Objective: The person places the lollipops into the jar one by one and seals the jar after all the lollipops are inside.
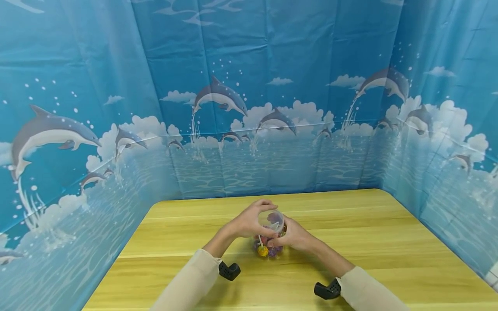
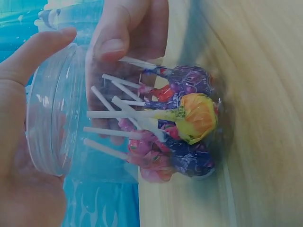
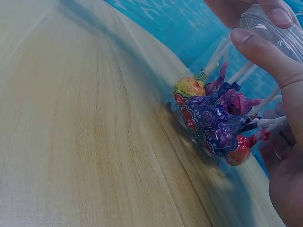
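A clear plastic jar [image 2: 111, 170] stands upright on the table, with several wrapped lollipops [image 2: 184, 156] inside, their white sticks pointing up. One lollipop has a yellow wrapper [image 1: 263, 251]; others are purple, pink and red. My left hand [image 1: 252, 221] reaches over the top and grips the round clear lid [image 1: 271, 219], thumb on one side and fingers on the other. Lower down, my right hand [image 1: 296, 236] holds the jar's body from the right side. In the left wrist view the lid [image 2: 51, 109] sits at the jar's mouth; whether it is screwed tight I cannot tell.
The wooden table [image 1: 350, 233] extends around the jar on all sides. A blue curtain [image 1: 241, 164] printed with dolphins hangs behind the table and along both sides. A black wrist mount [image 1: 229, 271] shows at the left cuff, another [image 1: 327, 289] at the right.
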The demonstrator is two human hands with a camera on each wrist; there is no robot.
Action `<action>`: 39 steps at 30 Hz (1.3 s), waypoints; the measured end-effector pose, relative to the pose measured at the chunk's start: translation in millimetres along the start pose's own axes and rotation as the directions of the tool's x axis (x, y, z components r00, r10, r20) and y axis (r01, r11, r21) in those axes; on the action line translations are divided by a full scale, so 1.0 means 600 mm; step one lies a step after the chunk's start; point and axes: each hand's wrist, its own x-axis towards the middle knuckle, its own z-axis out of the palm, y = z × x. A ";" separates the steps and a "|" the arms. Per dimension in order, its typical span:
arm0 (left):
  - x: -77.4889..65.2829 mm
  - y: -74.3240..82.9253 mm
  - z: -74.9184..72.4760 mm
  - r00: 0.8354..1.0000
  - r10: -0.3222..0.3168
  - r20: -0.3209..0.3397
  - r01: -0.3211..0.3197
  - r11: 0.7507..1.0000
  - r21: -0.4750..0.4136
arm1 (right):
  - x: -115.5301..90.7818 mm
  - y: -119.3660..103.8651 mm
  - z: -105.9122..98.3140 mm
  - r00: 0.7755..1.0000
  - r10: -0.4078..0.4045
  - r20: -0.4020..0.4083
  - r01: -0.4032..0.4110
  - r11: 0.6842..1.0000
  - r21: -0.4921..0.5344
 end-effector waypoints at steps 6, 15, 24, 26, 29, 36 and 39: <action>-0.001 -0.004 -0.002 1.000 0.016 0.006 -0.016 1.000 -0.008 | 0.000 0.001 -0.001 1.000 0.019 -0.008 -0.019 1.000 0.002; 0.002 -0.020 -0.018 0.994 0.059 0.088 -0.054 0.997 -0.057 | 0.005 0.006 -0.004 1.000 0.013 0.001 -0.013 0.999 -0.030; -0.024 -0.026 -0.004 0.990 -0.037 -0.134 0.031 0.998 -0.046 | 0.003 0.001 -0.007 1.000 0.017 -0.020 -0.019 0.998 -0.058; -0.026 -0.024 -0.004 0.986 -0.050 -0.162 0.040 0.997 -0.064 | 0.002 -0.002 -0.009 0.999 0.022 -0.026 -0.024 0.997 -0.076; -0.029 -0.025 -0.007 0.988 -0.061 -0.143 0.037 0.986 -0.161 | 0.003 -0.005 -0.010 0.999 0.021 -0.032 -0.024 0.995 -0.101; -0.029 -0.045 -0.014 0.999 -0.006 0.046 0.028 0.870 -0.493 | 0.003 -0.005 -0.008 0.999 0.026 -0.030 -0.030 0.992 -0.124; -0.028 -0.053 -0.013 0.997 0.025 0.074 0.020 0.833 -0.554 | 0.005 -0.004 -0.008 0.999 0.024 -0.026 -0.027 0.992 -0.120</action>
